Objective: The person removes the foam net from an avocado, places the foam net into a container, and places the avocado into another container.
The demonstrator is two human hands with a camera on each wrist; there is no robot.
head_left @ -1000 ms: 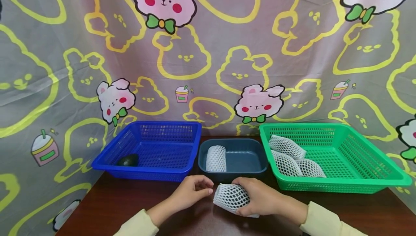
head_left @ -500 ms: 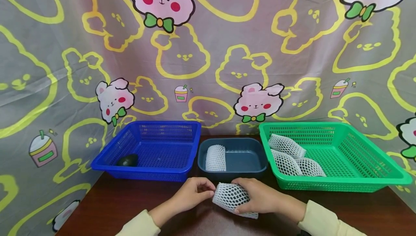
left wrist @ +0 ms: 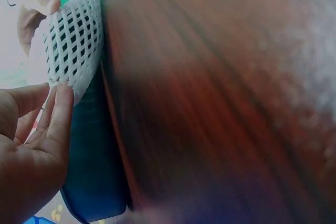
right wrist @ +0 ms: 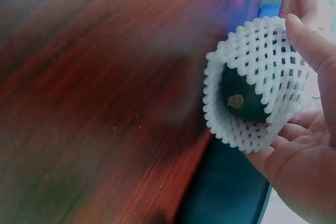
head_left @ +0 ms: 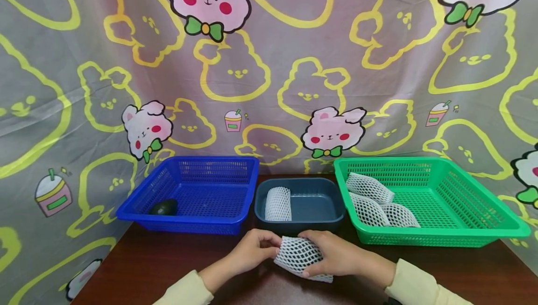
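Observation:
Low over the table, my right hand (head_left: 336, 253) grips a white foam net sleeve (head_left: 297, 257) with its fingers on one side and thumb on the other. Inside the sleeve's open end, the right wrist view shows a dark green avocado (right wrist: 244, 98) with its stem scar facing out. My left hand (head_left: 251, 252) pinches the sleeve's left end between thumb and fingertips, as the left wrist view (left wrist: 39, 129) confirms. A second avocado (head_left: 166, 207), bare, lies in the blue basket (head_left: 187, 221). More white foam netting (head_left: 278, 203) rests in the dark teal tub (head_left: 321, 224).
At the right stands a green basket (head_left: 424, 239) with three white net-wrapped pieces (head_left: 370, 187) along its left side. The tub sits between the two baskets, behind my hands. A patterned cloth (head_left: 269, 76) hangs behind, and brown tabletop (head_left: 168, 263) lies in front.
My left hand has moved slightly right and closed its fingertips on the sleeve's left end. The right hand keeps its hold on the wrapped avocado, almost unmoved.

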